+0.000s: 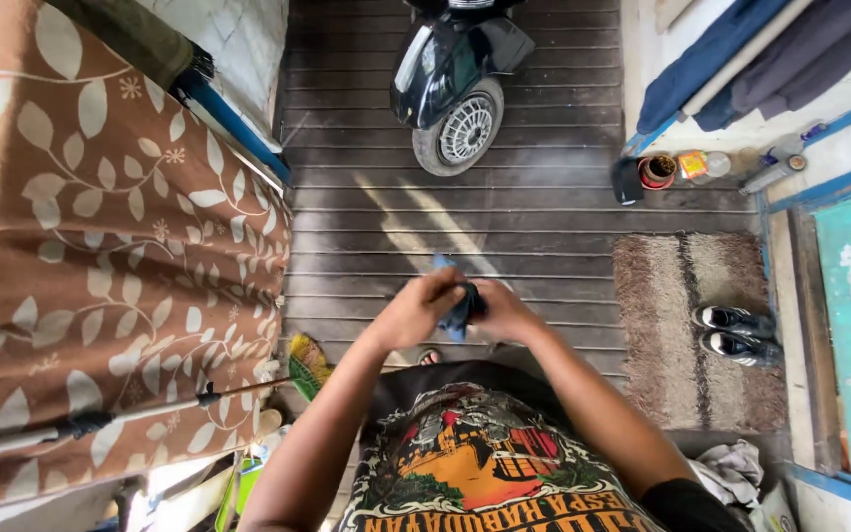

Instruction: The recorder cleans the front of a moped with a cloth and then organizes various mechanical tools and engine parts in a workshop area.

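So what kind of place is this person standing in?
Probably a home's porch or entryway: a scooter parked on the wooden plank floor, shoes on a doormat, and a broom leaning nearby.

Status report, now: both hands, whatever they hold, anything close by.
Left hand and right hand both clamped on a blue cloth. Held above plank floor. Scooter ahead, broom at left, both apart.
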